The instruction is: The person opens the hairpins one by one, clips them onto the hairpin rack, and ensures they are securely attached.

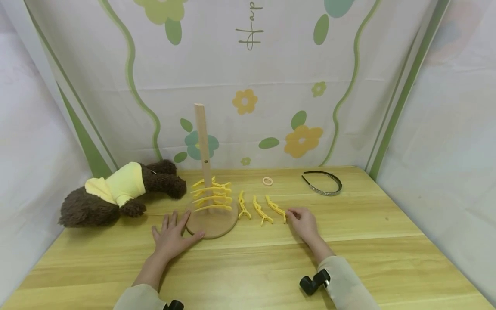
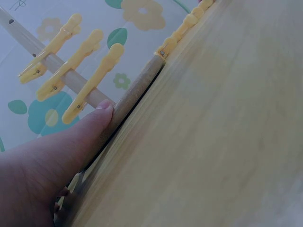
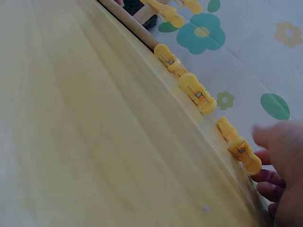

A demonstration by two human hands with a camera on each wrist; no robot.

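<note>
A wooden stand has an upright post (image 1: 203,133) and a round base (image 1: 211,228). Several yellow hair clips (image 1: 212,190) are clamped across the lower post, one above another. My left hand (image 1: 170,237) rests at the base's near left side with fingers spread; its thumb (image 2: 94,120) touches the rim. Right of the base lie three more yellow clips: a left one (image 1: 243,206), a middle one (image 1: 261,211) and a right one (image 1: 276,206). My right hand (image 1: 303,224) has its fingertips at the right clip's near end, the thumb lifted off it in the right wrist view.
A dark brown plush toy (image 1: 93,206) in a yellow shirt lies at the left of the table. Behind the loose clips is a small beige ring (image 1: 268,181), with a black headband (image 1: 325,192) farther right. A flower-printed cloth (image 1: 279,64) hangs along the table's back edge.
</note>
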